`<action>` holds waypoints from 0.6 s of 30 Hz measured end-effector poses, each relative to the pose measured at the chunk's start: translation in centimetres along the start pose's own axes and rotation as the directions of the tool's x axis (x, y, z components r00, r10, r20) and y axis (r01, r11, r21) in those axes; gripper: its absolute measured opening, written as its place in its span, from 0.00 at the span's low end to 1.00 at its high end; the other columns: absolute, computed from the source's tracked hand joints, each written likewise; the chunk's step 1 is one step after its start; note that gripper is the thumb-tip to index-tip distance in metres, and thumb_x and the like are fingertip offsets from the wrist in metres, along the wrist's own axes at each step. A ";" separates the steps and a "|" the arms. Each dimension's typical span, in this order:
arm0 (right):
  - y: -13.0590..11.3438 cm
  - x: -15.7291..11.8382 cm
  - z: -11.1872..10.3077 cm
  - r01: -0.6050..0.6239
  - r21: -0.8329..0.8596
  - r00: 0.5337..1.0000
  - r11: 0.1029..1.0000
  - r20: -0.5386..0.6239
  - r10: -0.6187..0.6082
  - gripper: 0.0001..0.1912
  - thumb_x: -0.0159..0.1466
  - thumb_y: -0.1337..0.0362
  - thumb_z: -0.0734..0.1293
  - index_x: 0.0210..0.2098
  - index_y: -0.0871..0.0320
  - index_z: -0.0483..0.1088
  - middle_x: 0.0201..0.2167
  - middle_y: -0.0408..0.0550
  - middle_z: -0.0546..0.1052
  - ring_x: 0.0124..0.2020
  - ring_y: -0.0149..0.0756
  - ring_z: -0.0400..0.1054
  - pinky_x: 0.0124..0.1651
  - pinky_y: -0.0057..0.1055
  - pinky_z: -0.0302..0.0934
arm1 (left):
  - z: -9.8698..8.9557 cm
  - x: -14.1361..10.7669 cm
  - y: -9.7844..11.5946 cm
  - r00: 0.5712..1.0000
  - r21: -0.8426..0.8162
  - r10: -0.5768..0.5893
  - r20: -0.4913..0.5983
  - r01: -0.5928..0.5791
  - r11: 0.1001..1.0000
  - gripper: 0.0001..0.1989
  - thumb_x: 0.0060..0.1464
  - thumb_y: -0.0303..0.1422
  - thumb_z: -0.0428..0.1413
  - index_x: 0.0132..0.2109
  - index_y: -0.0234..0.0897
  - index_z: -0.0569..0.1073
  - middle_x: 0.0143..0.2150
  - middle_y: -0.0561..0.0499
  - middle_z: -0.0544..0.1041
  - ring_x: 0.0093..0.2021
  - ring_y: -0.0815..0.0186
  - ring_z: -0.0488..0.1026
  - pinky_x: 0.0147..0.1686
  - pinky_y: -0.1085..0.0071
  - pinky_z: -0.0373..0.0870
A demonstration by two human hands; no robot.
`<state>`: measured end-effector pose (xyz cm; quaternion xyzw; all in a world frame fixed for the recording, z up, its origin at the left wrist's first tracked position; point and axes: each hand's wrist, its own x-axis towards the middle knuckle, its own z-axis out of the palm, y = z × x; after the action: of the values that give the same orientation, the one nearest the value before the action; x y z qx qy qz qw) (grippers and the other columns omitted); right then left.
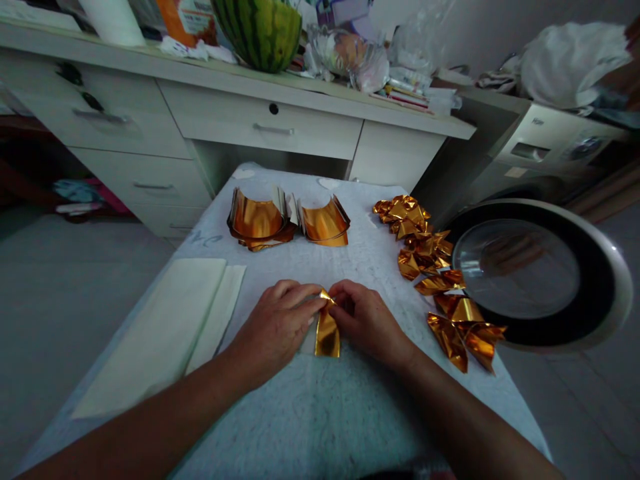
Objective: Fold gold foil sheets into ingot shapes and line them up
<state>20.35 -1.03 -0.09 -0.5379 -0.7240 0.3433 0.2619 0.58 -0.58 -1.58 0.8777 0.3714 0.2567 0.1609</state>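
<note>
A shiny gold foil strip (328,335) lies near the middle of the cloth-covered table (300,427), its lower end pointing toward me. My left hand (280,320) pinches it near its upper end from the left. From the right, my right hand (367,320) grips the same end with thumb and fingers. The foil looks gathered between the fingertips. Beyond my hands stand two stacks of curved gold foil sheets, a left stack (259,219) and a right stack (324,221). Folded gold foil pieces (425,250) lie in a row along the right side.
White folded paper (155,320) lies on the table's left. Behind the table is a white counter (320,93) with drawers, holding a cut watermelon (265,33) and bags. At the right, a washing machine's round door (530,273) stands open beside the table's edge.
</note>
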 end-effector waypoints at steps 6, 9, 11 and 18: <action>0.6 0.1 0.1 0.090 -0.277 0.993 0.957 -0.043 -0.106 0.08 0.60 0.72 0.68 0.39 0.57 0.72 0.36 0.48 0.73 0.41 0.40 0.64 0.46 0.37 0.58 | 0.5 0.0 -0.1 0.996 0.020 0.054 0.074 -0.055 0.998 0.20 0.58 0.22 0.51 0.55 0.44 0.74 0.55 0.50 0.77 0.52 0.56 0.69 0.51 0.56 0.66; 0.7 -0.1 0.0 0.134 -0.249 0.986 0.959 -0.063 -0.154 0.13 0.59 0.75 0.65 0.43 0.57 0.71 0.40 0.49 0.73 0.44 0.40 0.65 0.48 0.37 0.59 | 0.4 0.1 0.1 0.995 0.022 0.041 0.096 -0.043 0.999 0.19 0.58 0.22 0.51 0.54 0.42 0.74 0.56 0.48 0.77 0.52 0.55 0.69 0.52 0.54 0.66; 0.6 -0.1 -0.2 0.147 -0.200 0.984 0.969 -0.067 -0.163 0.17 0.59 0.78 0.62 0.46 0.57 0.69 0.40 0.48 0.75 0.42 0.38 0.66 0.48 0.36 0.60 | 0.3 0.1 0.2 0.994 0.018 0.031 0.108 -0.033 0.999 0.18 0.58 0.22 0.51 0.53 0.41 0.75 0.55 0.47 0.77 0.52 0.55 0.69 0.52 0.54 0.66; 0.3 0.0 -1.0 0.135 -0.215 0.991 0.967 0.016 -0.135 0.18 0.59 0.79 0.60 0.43 0.55 0.69 0.34 0.44 0.77 0.39 0.37 0.67 0.43 0.33 0.59 | 0.1 -0.3 0.2 0.992 -0.027 0.064 0.108 -0.061 0.998 0.15 0.59 0.26 0.53 0.52 0.42 0.74 0.54 0.48 0.76 0.55 0.55 0.68 0.56 0.53 0.66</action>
<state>21.26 -0.79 0.29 -0.5122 -0.7921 0.2448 0.2243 0.54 -1.00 -1.62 0.8996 0.3312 0.2178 0.1832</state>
